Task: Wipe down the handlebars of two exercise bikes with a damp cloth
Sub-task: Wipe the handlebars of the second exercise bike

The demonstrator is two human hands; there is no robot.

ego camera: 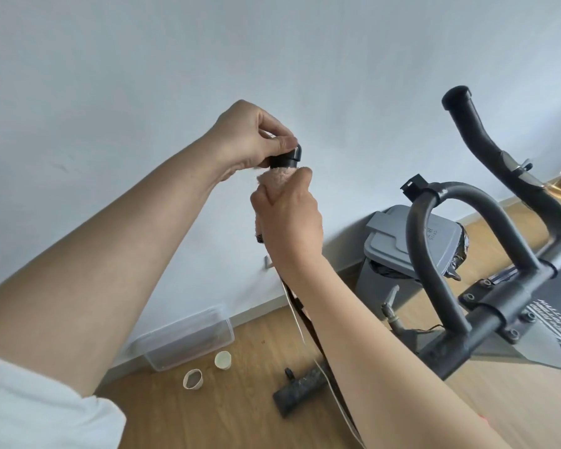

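A black exercise bike handlebar (486,254) fills the right half of the view, with a curved centre loop and a right grip (467,124) rising toward the wall. Its left grip end (287,158) points up at centre. My left hand (250,137) pinches the black end cap of that grip between thumb and fingers. Just below it, my right hand (289,218) is closed around the grip with a pale pink fluffy cloth (276,178) wrapped on it. Most of the left grip is hidden by my right hand and the cloth.
A grey lidded bin (399,247) stands by the white wall behind the bike. On the wooden floor lie a clear plastic box (188,338), two paper cups (222,359), and the bike's black foot bar (300,392). A dark mat (557,306) lies at right.
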